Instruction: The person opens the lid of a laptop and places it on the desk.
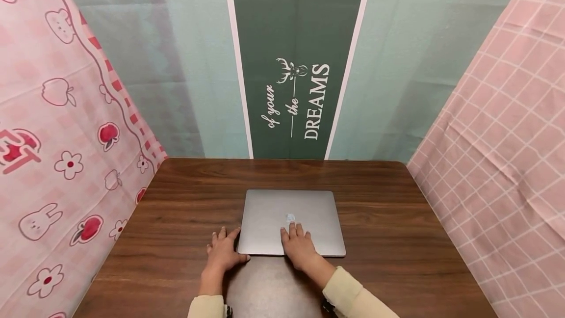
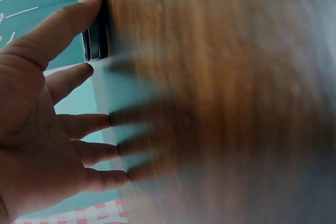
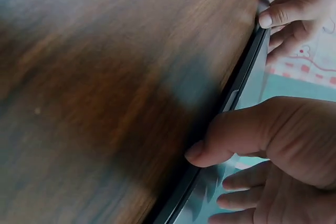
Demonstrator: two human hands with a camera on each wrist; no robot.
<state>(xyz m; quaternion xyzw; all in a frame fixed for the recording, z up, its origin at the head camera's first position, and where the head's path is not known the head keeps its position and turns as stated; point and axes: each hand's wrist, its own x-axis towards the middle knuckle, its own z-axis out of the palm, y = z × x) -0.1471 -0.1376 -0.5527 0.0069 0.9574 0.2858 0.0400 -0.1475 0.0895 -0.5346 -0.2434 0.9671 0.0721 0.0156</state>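
When twelve o'clock is taken as straight away from the person, the middle of the closed laptop is found between eleven and twelve o'clock from the right hand, and between two and three o'clock from the left hand. The right hand is thus the nearer: its fingers are laid nearly straight on the lid, just short of the pale emblem, while its thumb is set against the near edge. By the left hand only the near left corner is reached; its fingers are straight and spread wide, mostly beside the laptop, and its thumb is placed at that corner. Nothing is seen to be enclosed by either hand.

The relation judged to matter most is that of the right thumb to a small notch in the near edge: in the right wrist view the notch is shown just beside that thumb, on its nine o'clock side, between the two hands.

The laptop is rested flat on the wooden table, its long axis aligned from nine to three o'clock. From the notch, its front is judged to be pointed at six o'clock, toward the person, and its hinge at twelve, though no hinge can be made out. Which way up the emblem is turned cannot be told.
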